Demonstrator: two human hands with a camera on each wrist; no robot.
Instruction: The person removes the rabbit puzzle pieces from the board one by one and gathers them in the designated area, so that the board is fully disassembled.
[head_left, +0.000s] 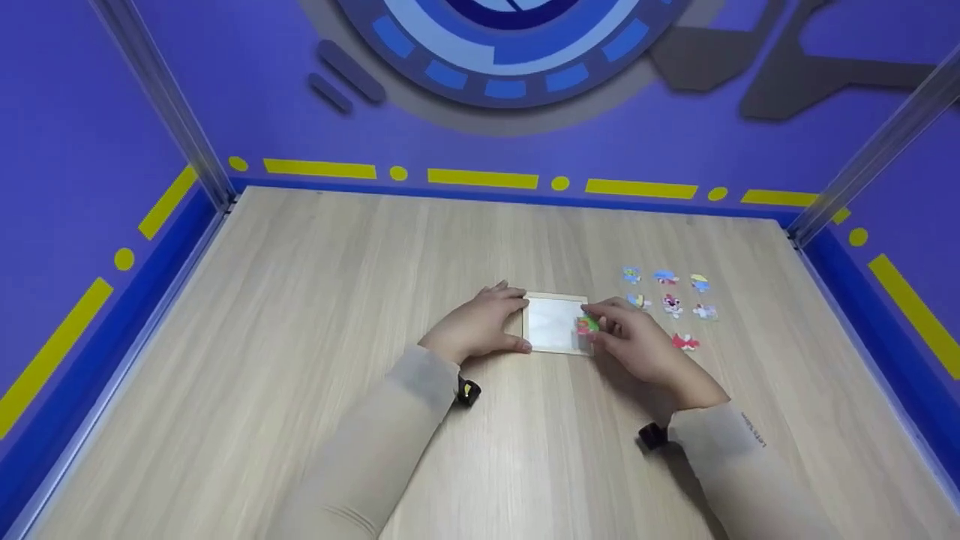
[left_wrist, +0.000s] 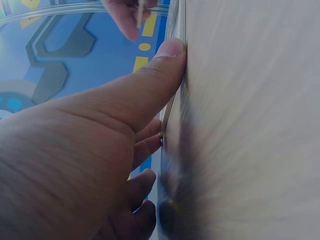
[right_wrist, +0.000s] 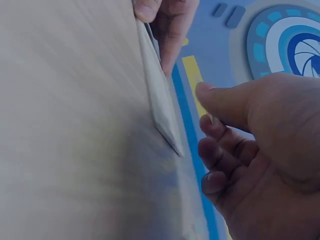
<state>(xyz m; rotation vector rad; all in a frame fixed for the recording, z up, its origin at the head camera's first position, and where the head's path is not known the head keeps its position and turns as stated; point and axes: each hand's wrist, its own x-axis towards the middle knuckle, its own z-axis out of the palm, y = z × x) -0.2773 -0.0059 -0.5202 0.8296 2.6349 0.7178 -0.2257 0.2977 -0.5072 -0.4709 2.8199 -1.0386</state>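
Observation:
A small square puzzle frame (head_left: 556, 295) with a pale wooden rim and white inside lies on the table. My left hand (head_left: 480, 322) holds its left side, thumb at the near corner and fingers at the far one. In the left wrist view, the left thumb (left_wrist: 150, 87) lies against the frame's edge. Between thumb and fingertips, my right hand (head_left: 637, 341) pinches a red and green puzzle piece (head_left: 585, 325) over the frame's right side. The right wrist view shows that hand (right_wrist: 270, 135) raised off the frame (right_wrist: 157, 90), the piece mostly hidden by the fingers.
Several loose puzzle pieces lie right of the frame, among them a red one (head_left: 685, 342) close to the right forearm and a red and white one (head_left: 672, 304). The wooden table (head_left: 337, 300) meets blue-purple panels (head_left: 247, 105) at the back and both sides.

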